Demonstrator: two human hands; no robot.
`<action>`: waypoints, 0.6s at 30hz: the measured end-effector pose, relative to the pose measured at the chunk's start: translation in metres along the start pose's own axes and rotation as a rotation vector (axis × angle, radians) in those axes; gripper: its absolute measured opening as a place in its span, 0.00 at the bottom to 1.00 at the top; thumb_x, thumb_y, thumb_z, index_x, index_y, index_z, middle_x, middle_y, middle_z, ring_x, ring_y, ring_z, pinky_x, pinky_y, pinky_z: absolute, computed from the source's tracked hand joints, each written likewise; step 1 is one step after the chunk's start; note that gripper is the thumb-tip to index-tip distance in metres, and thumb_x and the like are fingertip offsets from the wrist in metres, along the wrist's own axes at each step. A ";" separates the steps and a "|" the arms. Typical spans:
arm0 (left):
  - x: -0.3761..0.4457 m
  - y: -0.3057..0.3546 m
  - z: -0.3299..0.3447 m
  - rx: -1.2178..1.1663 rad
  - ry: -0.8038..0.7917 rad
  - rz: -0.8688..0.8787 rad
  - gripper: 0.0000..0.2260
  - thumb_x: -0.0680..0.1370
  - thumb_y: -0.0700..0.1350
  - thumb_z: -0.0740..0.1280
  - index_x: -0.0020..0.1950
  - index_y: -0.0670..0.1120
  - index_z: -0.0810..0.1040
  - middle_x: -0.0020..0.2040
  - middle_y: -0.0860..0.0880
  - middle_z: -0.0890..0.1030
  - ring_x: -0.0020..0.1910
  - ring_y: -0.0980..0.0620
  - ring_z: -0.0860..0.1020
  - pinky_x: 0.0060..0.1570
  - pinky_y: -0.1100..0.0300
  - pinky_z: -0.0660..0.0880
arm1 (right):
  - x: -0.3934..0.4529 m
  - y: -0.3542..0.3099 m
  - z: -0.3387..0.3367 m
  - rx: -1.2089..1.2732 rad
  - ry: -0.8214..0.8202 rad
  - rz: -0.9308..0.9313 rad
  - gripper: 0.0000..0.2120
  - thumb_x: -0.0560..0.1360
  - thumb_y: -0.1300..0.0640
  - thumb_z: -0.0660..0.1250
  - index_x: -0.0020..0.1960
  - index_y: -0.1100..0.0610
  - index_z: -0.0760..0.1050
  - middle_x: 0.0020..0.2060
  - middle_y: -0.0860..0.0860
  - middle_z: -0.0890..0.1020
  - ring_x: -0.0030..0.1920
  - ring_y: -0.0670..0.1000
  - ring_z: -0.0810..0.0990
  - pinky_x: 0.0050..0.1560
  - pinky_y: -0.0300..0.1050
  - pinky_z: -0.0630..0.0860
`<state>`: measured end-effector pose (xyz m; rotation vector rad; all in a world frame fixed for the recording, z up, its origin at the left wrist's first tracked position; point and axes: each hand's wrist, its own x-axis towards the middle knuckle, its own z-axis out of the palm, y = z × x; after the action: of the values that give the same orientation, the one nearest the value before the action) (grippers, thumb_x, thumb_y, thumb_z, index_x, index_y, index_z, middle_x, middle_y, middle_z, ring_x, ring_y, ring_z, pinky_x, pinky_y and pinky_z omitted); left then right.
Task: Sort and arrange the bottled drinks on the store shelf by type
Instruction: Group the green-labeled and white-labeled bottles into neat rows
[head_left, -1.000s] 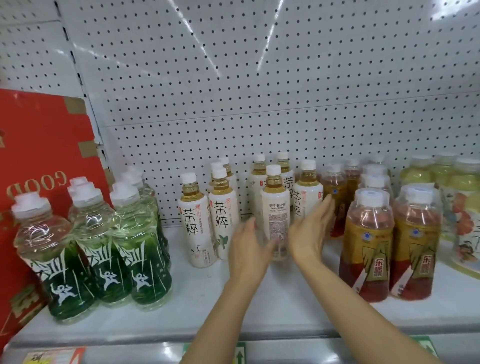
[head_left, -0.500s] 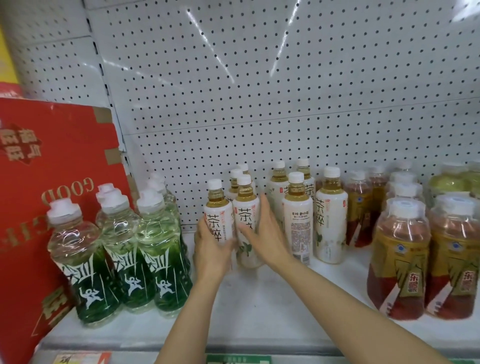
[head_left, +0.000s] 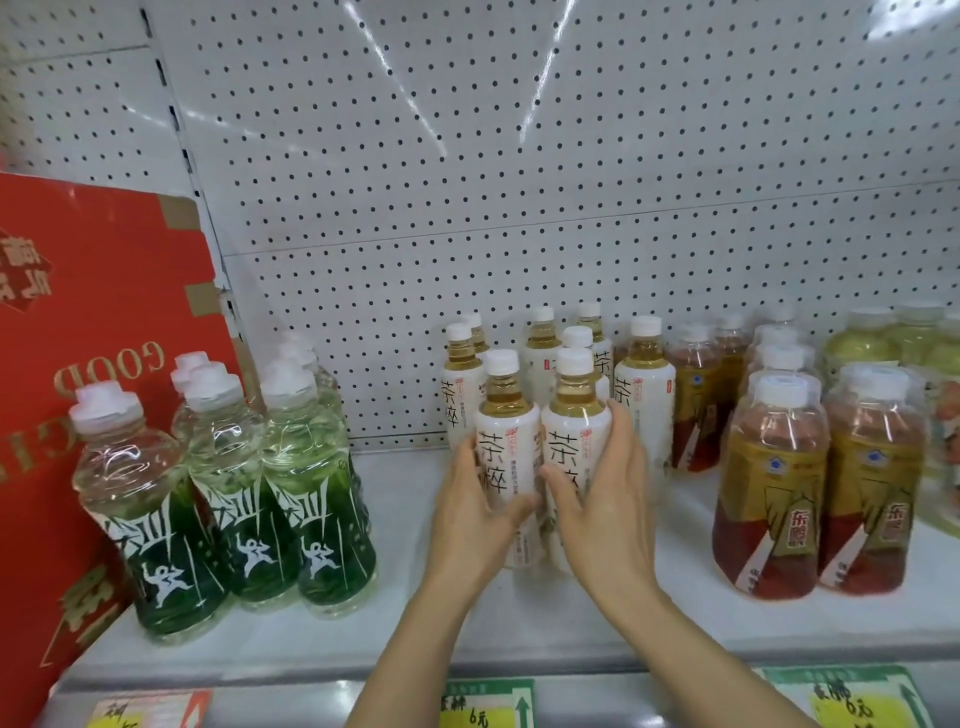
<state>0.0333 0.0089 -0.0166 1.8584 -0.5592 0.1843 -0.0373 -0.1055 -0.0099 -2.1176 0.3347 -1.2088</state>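
My left hand (head_left: 480, 512) and right hand (head_left: 605, 501) each grip one tea bottle (head_left: 506, 457) mid-shelf (head_left: 405, 525). I should slide both together, upright, labels forward, beside their own kind.

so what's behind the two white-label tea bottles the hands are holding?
More white-label tea bottles in rows running back to the pegboard. The held pair, left hand and right hand cover their lower bodies, so the exact count is unclear.

A shop — pegboard-backed shelf (head_left: 363, 639), price tags (head_left: 485, 704), stocked bottles (head_left: 769, 483).
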 end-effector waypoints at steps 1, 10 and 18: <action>0.001 0.002 0.005 -0.013 -0.020 0.010 0.34 0.69 0.46 0.78 0.72 0.56 0.67 0.63 0.57 0.78 0.62 0.57 0.77 0.60 0.57 0.76 | 0.000 0.002 -0.003 -0.003 0.018 0.017 0.40 0.75 0.53 0.70 0.78 0.52 0.50 0.69 0.55 0.68 0.69 0.55 0.66 0.65 0.53 0.69; 0.011 0.009 0.032 -0.034 -0.175 0.061 0.37 0.65 0.54 0.73 0.73 0.59 0.65 0.67 0.56 0.76 0.67 0.54 0.74 0.67 0.46 0.74 | 0.002 0.012 -0.013 -0.133 0.207 0.078 0.41 0.74 0.55 0.70 0.78 0.57 0.50 0.62 0.62 0.70 0.62 0.61 0.69 0.59 0.60 0.72; 0.037 0.025 0.006 -0.416 0.059 -0.041 0.27 0.77 0.62 0.68 0.73 0.53 0.69 0.70 0.55 0.74 0.67 0.56 0.74 0.70 0.50 0.71 | 0.004 0.019 -0.021 -0.186 0.222 -0.012 0.41 0.75 0.59 0.69 0.79 0.63 0.49 0.72 0.63 0.64 0.71 0.61 0.62 0.71 0.57 0.61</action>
<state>0.0530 -0.0135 0.0167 1.4542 -0.4768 0.0865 -0.0504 -0.1304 -0.0120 -2.1451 0.5532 -1.4735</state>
